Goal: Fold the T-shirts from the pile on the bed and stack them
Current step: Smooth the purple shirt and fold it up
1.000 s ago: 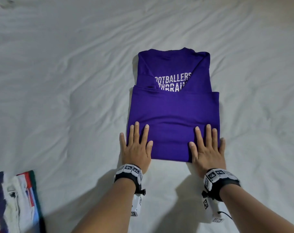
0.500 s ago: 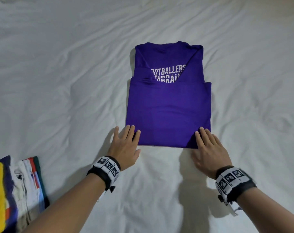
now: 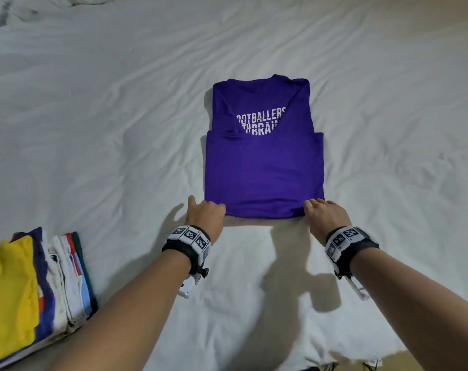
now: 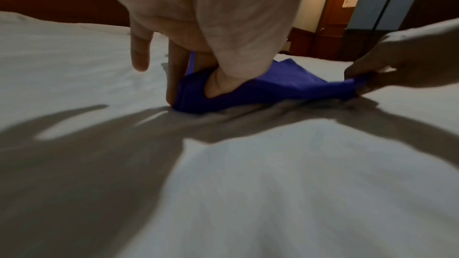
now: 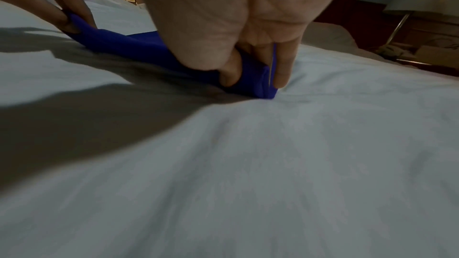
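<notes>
Now my left hand (image 3: 206,214) and right hand (image 3: 324,214) each pinched a near corner of the purple T-shirt (image 3: 263,167), folded on the bed (image 3: 93,129) just beyond them; the stack (image 3: 35,290) sat beside my left forearm.

White bedsheet (image 3: 120,129), wooden door (image 4: 345,7), bedside lamp (image 5: 419,1) in dim light.

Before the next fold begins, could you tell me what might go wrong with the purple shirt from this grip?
1. The left hand and right hand pinch only the near corners of the purple T-shirt, so the middle may sag when lifted.
2. The tucked sleeve layers around the white print lie loose and could slip open.
3. The white sheet is wrinkled; it might bunch under the shirt and skew the fold.
</notes>
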Demonstrator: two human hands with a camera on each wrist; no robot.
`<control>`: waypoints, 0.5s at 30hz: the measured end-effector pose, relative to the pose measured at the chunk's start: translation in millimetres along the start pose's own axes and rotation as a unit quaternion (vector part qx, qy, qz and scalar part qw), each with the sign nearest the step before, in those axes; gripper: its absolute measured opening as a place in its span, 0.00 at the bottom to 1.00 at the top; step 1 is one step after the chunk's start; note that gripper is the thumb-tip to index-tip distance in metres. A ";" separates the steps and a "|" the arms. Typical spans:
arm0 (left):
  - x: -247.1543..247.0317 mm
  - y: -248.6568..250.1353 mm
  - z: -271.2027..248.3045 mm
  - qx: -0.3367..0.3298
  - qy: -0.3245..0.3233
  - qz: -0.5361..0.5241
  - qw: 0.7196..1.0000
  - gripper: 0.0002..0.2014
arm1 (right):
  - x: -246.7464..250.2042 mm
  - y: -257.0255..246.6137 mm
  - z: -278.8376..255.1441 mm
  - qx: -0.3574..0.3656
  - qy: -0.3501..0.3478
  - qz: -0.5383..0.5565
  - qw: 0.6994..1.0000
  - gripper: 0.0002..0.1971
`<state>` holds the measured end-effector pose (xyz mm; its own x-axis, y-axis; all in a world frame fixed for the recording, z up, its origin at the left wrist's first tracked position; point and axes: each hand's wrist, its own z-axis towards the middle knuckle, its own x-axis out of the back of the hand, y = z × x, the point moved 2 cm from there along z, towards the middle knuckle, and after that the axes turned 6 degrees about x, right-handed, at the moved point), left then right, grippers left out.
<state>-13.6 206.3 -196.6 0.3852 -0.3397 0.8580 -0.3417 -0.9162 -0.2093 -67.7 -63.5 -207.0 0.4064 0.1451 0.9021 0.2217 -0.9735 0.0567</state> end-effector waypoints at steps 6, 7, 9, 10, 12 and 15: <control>-11.1 5.2 -76.3 -0.014 -0.140 -0.091 0.986 0.13 | 23.2 -29.4 -69.3 0.025 -0.152 -0.027 0.988 0.14; -13.4 6.6 -89.4 -0.018 -0.163 -0.100 0.981 0.13 | 24.3 -34.8 -80.7 0.031 -0.173 -0.022 0.984 0.14; -17.3 7.3 -112.9 -0.025 -0.212 -0.135 0.968 0.11 | 24.6 -44.3 -101.2 0.044 -0.218 -0.005 0.975 0.15; -16.9 6.9 -122.4 -0.029 -0.230 -0.156 0.960 0.10 | 25.7 -48.0 -109.6 0.048 -0.237 0.006 0.970 0.18; -9.9 2.5 -131.3 -0.034 -0.259 -0.192 0.946 0.07 | 32.7 -50.9 -118.3 0.041 -0.254 0.022 0.966 0.17; 9.9 -11.6 -122.0 -0.014 -0.257 -0.248 0.934 0.14 | 49.2 -40.1 -114.7 0.004 -0.236 0.059 0.970 0.14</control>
<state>-110.4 239.5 -128.4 0.8600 0.0611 0.5066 -0.0320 -0.9844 0.1731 -158.3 -37.6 -115.8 0.7895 0.0998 0.6056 0.1548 -0.9872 -0.0390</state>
